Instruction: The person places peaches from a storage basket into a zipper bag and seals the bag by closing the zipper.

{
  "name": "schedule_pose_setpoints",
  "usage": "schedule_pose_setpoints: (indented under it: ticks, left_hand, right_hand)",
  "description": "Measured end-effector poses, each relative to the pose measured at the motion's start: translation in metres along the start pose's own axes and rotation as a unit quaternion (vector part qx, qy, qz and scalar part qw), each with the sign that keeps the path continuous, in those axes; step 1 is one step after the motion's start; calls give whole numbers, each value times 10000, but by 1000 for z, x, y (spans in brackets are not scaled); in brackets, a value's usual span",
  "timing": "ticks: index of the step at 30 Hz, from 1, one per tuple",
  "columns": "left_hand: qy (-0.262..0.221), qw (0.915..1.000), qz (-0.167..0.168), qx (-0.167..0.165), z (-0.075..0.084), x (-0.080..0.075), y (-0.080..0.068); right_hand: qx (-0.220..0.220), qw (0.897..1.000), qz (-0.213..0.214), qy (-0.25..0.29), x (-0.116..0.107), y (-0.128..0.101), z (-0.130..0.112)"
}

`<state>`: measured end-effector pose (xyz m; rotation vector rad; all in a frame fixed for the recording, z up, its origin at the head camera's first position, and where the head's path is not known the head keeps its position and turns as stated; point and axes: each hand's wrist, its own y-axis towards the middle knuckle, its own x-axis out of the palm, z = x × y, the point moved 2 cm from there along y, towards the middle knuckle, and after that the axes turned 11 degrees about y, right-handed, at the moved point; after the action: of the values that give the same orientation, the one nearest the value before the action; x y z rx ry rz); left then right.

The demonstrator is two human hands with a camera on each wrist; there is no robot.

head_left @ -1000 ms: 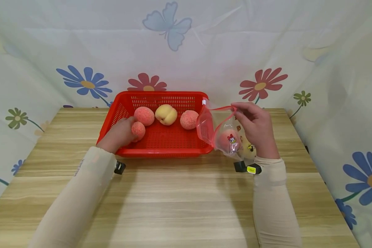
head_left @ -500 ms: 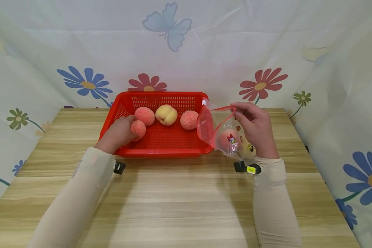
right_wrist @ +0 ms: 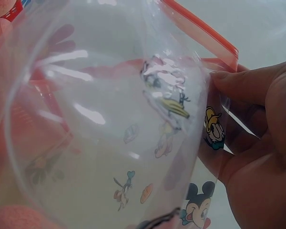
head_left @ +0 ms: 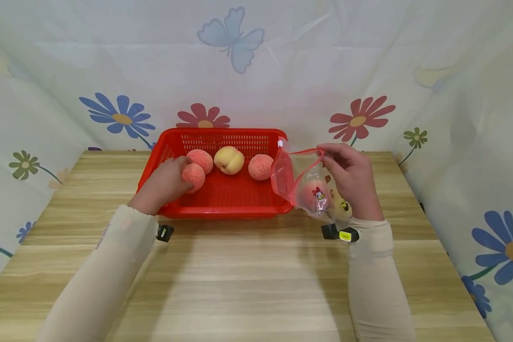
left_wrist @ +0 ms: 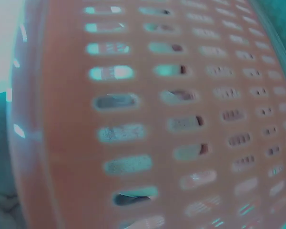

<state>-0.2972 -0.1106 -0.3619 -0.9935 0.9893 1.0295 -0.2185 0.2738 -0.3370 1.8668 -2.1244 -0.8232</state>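
Observation:
At the left end of the red plastic basket point(head_left: 228, 212), my left hand point(head_left: 163, 184) grips a speckled pink peach point(head_left: 194, 177), fingers around its far and near sides. Behind that peach lies another pink one point(head_left: 202, 159); a pale yellow peach point(head_left: 229, 160) and a further pink peach point(head_left: 261, 167) sit farther right. My right hand point(head_left: 351, 176) pinches the red-edged mouth of a clear zip bag point(right_wrist: 109, 109) printed with cartoon figures. The bag's mouth gapes toward the basket, and a pink peach point(head_left: 309, 197) rests inside. In the left wrist view, the slotted basket wall point(left_wrist: 152, 112) hides the hand.
A wooden table point(head_left: 248, 280) carries the basket and bag. Behind it hangs a pale curtain point(head_left: 290, 76) with printed flowers and a butterfly. The bag's mouth overlaps the basket's right rim. Dark wrist cameras sit under both sleeves.
My left hand has shifted the pink peach slightly to the right and upward within the basket. The right hand keeps its pinch on the bag, almost still.

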Motion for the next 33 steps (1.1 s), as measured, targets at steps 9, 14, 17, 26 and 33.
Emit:
schedule_pose_setpoints:
  ticks: [9, 14, 17, 26, 33]
  left_hand:
    - [68, 9999, 125, 67, 12, -7, -8]
    - [-40, 9996, 238, 142, 15, -9, -14]
    - [-131, 9993, 304, 195, 17, -11, -16]
    - [-439, 9968, 451, 486, 28, -15, -20]
    - [-594, 9954, 514, 555, 39, -20, -30]
  right_hand:
    - [60, 10000, 19, 17, 1, 0, -4]
    - [12, 10000, 8, 36, 1, -1, -4]
    - [13, 10000, 9, -2, 1, -1, -2]
    - [-81, 10000, 11, 1, 0, 0, -1]
    - [32, 10000, -13, -39, 1, -1, -2]
